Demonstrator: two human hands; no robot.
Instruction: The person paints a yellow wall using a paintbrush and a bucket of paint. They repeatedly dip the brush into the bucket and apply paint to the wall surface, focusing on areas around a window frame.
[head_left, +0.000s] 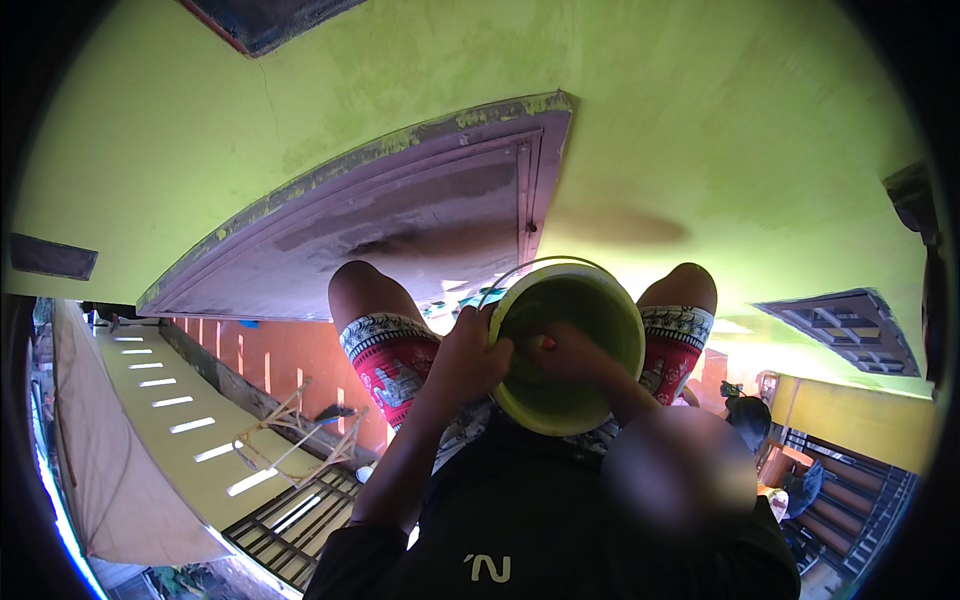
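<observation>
A pale yellow-green plastic bucket (634, 300) stands tilted between my knees, its thin handle raised at the far side. My left hand (476, 356) grips the bucket's left rim, close to where the handle joins. Inside the bucket is my right hand (566, 352), motion-blurred, with its fingers closed round a small object (547, 343) that shows a red end. What this object is cannot be told. The inside of the bucket is dim and greenish, and its contents are unclear.
Ahead are a lime-green wall (675, 150) and a purple-framed door (450, 202). To the left are a wooden frame (300, 435), a metal grille (300, 525) and a hanging cloth (120, 450). On the right, a person with a dark cap (748, 420) is near a chair. A blurred patch covers my right arm.
</observation>
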